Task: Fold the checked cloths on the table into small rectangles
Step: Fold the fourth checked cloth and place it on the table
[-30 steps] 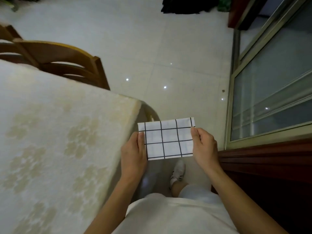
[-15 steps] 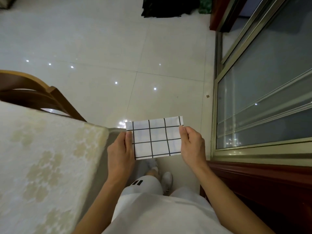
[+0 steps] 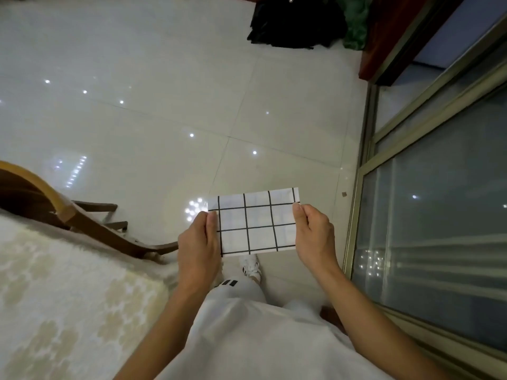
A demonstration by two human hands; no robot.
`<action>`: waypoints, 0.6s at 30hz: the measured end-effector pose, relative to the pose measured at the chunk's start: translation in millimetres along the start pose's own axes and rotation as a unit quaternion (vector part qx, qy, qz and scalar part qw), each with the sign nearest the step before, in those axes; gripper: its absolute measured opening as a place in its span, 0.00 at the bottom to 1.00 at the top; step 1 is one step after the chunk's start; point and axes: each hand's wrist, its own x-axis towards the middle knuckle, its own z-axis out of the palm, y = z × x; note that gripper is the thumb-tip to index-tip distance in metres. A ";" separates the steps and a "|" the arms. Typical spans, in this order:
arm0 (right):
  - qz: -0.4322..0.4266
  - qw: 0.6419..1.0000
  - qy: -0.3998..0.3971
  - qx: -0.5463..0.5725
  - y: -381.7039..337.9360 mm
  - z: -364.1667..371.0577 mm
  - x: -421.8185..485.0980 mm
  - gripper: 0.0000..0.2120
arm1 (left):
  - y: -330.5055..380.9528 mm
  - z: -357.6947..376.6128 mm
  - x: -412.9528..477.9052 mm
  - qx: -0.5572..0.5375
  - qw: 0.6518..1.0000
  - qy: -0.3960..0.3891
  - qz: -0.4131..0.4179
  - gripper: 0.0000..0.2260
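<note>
A white cloth with a black grid (image 3: 255,222), folded into a small flat rectangle, is held up in the air over the tiled floor, to the right of the table. My left hand (image 3: 199,244) pinches its left edge, thumb on top. My right hand (image 3: 314,235) pinches its right edge near the upper corner. No other checked cloth is in view.
The table with a cream flowered cover (image 3: 63,297) fills the lower left. A wooden chair (image 3: 68,215) stands behind it. A sliding glass door (image 3: 439,215) runs along the right. Dark and green bundles (image 3: 296,20) lie on the floor far ahead. My white shoe (image 3: 251,266) is below the cloth.
The view has swung right, away from the table, so less tabletop and more floor show. Both hands keep the same hold on the folded cloth.
</note>
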 end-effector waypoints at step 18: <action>-0.063 0.993 -0.093 -0.022 -98.1 67.7 201.8 0.22 | 29.8 -10.4 182.4 -0.031 0.992 0.099 -0.065 0.18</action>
